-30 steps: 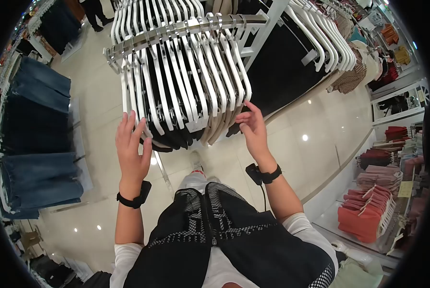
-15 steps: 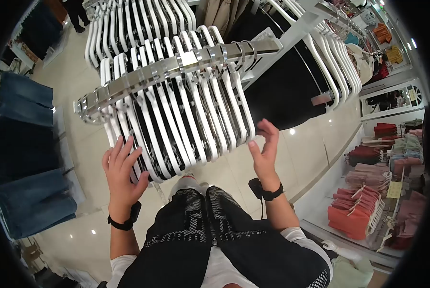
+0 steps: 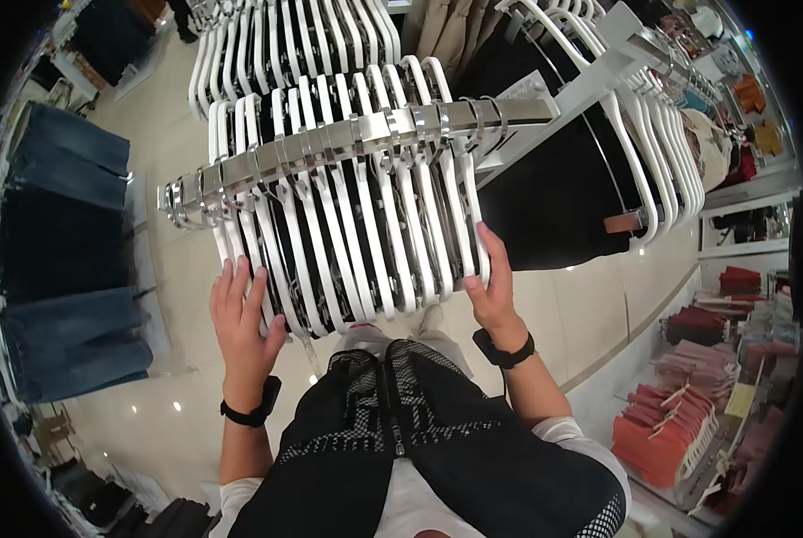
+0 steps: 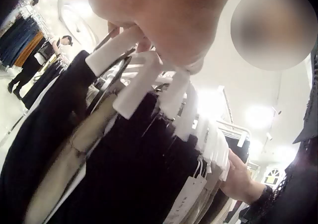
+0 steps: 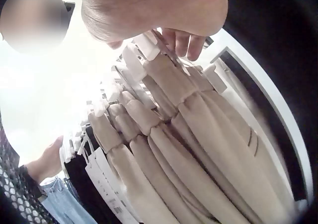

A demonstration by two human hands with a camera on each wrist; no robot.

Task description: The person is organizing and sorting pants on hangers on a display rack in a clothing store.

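Note:
White hangers [image 3: 357, 242] carrying black and beige trousers [image 5: 208, 129] hang in a row from a metal rail [image 3: 316, 148]. At the row's left end, my left hand [image 3: 243, 314] lays nearly straight fingers over the hanger ends, thumb spread towards the middle. My right hand [image 3: 498, 291] is at the right end, its fingers along the outermost hanger and its thumb at the near tip. In the right wrist view its fingertips [image 5: 195, 47] reach down past the hanger ends. White paper tags [image 4: 186, 199] dangle among the garments.
A white rack post [image 3: 531, 134] rises behind the right end, beside more hangers with black garments [image 3: 554, 193]. Blue jeans [image 3: 69, 345] hang at the left. Pink and red clothes [image 3: 661, 430] fill a low shelf on the right. Another person [image 4: 42, 60] stands in the background.
The view has come closer over the row, so the rail sits lower. My right hand has gone from beside the right end to touching its outermost hanger; the left stays at the left end.

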